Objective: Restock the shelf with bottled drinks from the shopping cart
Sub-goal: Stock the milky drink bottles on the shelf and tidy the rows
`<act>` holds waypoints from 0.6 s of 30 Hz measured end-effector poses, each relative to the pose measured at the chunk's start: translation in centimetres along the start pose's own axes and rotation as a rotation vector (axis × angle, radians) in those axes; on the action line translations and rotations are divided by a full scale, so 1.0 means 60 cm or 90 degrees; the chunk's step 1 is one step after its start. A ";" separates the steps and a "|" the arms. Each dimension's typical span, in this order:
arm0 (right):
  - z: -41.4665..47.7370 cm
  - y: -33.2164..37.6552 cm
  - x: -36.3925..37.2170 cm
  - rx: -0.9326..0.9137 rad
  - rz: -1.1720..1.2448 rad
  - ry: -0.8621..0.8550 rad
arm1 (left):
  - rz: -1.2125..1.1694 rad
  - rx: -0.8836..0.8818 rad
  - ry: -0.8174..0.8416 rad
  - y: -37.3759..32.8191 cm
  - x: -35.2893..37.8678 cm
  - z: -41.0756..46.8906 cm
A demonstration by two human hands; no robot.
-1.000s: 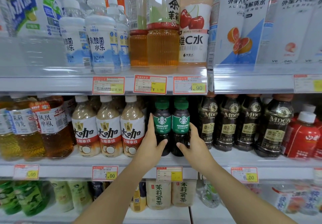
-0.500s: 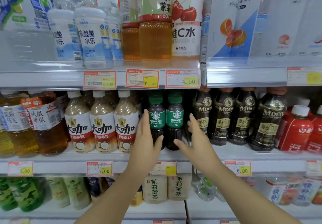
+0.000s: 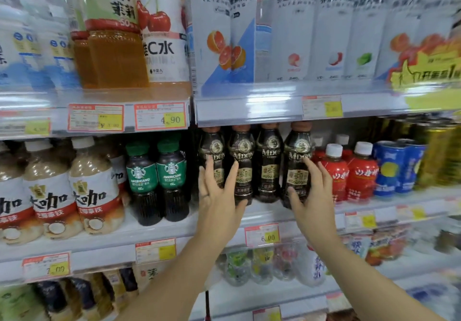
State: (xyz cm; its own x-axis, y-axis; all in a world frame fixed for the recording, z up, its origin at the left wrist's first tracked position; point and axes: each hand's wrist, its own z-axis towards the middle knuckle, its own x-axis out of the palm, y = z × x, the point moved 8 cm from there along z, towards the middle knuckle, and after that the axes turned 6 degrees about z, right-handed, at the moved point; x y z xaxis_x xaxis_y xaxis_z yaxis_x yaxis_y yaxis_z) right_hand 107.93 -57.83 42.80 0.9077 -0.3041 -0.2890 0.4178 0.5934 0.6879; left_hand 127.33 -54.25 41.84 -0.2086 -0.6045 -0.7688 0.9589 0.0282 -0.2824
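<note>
On the middle shelf (image 3: pixel 269 214) stands a row of dark MDOY coffee bottles (image 3: pixel 270 168) with brown caps. My left hand (image 3: pixel 219 196) is spread open against the left end of that row, fingers on the two leftmost bottles. At the row's right end my right hand (image 3: pixel 311 196) lies with fingers apart against the rightmost dark bottle (image 3: pixel 298 161). Neither hand lifts a bottle. Left of them stand two green-capped Americano bottles (image 3: pixel 157 178). No shopping cart is in view.
Beige milk-coffee bottles (image 3: pixel 94 188) fill the shelf's left; red bottles (image 3: pixel 349 171) and blue cans (image 3: pixel 396 168) stand to the right. The upper shelf (image 3: pixel 249 106) carries large tea, cherry and white drink bottles. Price tags line the shelf edges; more bottles sit below.
Both hands have left the green-capped Americano bottles and moved right to the dark MDOY coffee row. The view has swung right as well.
</note>
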 end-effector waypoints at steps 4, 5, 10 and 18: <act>0.018 -0.018 0.004 -0.006 0.021 -0.015 | 0.033 -0.016 -0.001 0.006 0.011 0.002; 0.023 -0.024 0.005 0.002 0.026 -0.012 | 0.044 -0.018 0.002 0.009 0.010 0.001; 0.037 -0.042 0.000 0.017 0.020 -0.005 | 0.132 0.189 -0.159 -0.070 -0.046 -0.010; 0.084 0.014 -0.071 -0.118 -0.050 0.012 | 0.363 0.351 -0.187 -0.172 -0.062 0.061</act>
State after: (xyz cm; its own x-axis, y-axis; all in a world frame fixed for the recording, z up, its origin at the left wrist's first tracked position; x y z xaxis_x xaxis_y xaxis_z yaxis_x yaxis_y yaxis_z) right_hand 104.19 -59.79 47.94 0.8723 -0.3417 -0.3499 0.4850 0.6964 0.5290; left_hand 118.93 -55.18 49.73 0.3208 -0.8004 -0.5063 0.8749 0.0457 0.4821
